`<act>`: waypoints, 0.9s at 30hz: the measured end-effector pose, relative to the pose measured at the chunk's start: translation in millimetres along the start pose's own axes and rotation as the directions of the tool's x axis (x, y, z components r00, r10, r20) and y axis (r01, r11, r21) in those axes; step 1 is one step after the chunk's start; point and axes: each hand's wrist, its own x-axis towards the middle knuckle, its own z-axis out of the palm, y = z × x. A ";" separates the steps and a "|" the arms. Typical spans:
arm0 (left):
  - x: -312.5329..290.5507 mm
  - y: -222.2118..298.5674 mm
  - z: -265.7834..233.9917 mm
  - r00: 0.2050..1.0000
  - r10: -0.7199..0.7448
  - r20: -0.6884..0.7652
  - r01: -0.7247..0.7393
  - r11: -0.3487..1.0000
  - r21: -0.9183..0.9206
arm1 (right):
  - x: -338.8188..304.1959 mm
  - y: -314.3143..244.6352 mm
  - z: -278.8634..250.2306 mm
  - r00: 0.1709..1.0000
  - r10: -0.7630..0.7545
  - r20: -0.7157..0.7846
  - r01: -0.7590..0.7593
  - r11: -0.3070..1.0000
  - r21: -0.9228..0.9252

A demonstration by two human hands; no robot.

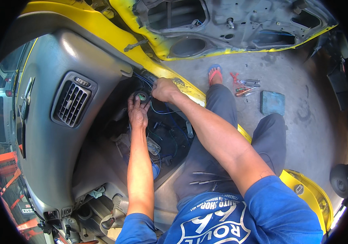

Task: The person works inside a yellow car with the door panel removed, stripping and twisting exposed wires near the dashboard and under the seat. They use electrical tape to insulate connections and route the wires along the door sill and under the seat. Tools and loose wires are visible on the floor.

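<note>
My left hand (138, 114) reaches into the dark footwell below the dashboard. Its fingers grip a black roll of electrical tape (142, 97) with a green core. Just beside it, my right hand (164, 90) is closed in a fist at the edge of the yellow door frame. Thin blue wires (143, 78) run up to that fist, and what it grips is hidden behind the fingers. A light blue wire (157, 111) loops down below both hands, and more loose wires and connectors (166, 159) lie on the footwell floor.
A grey dashboard (96, 61) with an air vent (71, 99) stands at left. The yellow door (222, 51) hangs wide at the far side. Pliers (248, 82), screwdrivers (245, 92) and a blue-green box (272, 103) lie on concrete. Slim metal tools (204, 181) rest on my lap.
</note>
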 end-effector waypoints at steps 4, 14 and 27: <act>-0.3 14.3 12.2 0.996 0.017 0.089 -0.007 0.994 -0.112 | 4.0 1.9 7.3 0.984 0.057 0.168 -0.069 0.995 0.071; -32.6 35.6 34.7 0.964 0.261 0.053 -0.263 0.964 0.046 | 8.1 -0.6 16.2 0.977 0.128 0.173 -0.179 0.930 0.322; -31.7 30.2 23.9 0.959 -0.045 0.279 -0.071 0.917 0.393 | 1.4 3.0 14.6 0.978 -0.116 0.171 0.067 0.962 0.266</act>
